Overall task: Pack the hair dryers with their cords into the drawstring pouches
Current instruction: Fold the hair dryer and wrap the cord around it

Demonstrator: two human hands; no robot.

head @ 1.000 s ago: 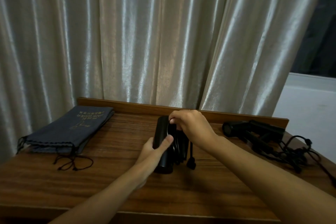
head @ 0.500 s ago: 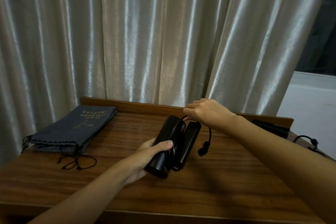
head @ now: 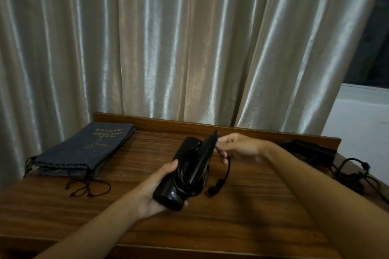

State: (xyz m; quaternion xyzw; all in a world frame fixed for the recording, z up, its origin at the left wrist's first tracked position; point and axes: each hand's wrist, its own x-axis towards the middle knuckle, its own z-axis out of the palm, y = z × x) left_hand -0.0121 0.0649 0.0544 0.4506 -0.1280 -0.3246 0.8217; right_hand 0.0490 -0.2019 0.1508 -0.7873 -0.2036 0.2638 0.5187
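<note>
A: Black folded plastic hair dryer (head: 185, 172) w/ wound cord?
B: Above the brown wooden table (head: 242, 216), left hand (head: 156, 190) gripping it. Right hand (head: 237, 147) pinches its cord (head: 226, 171).
A: Grey fabric drawstring pouches (head: 84, 151)?
B: Table's left end.

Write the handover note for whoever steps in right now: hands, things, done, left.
Left hand: grips the folded dryer by its body, above the table.
Right hand: pinches the cord near the dryer's far end; the plug dangles.
Pouches: stacked flat at the table's left, drawstrings loose.
Second dryer: far right, cord sprawled, partly hidden by the right arm.
Done: first cord mostly wound round the dryer.
Left: tuck in the plug end, bag this dryer, then wind and bag the second.
</note>
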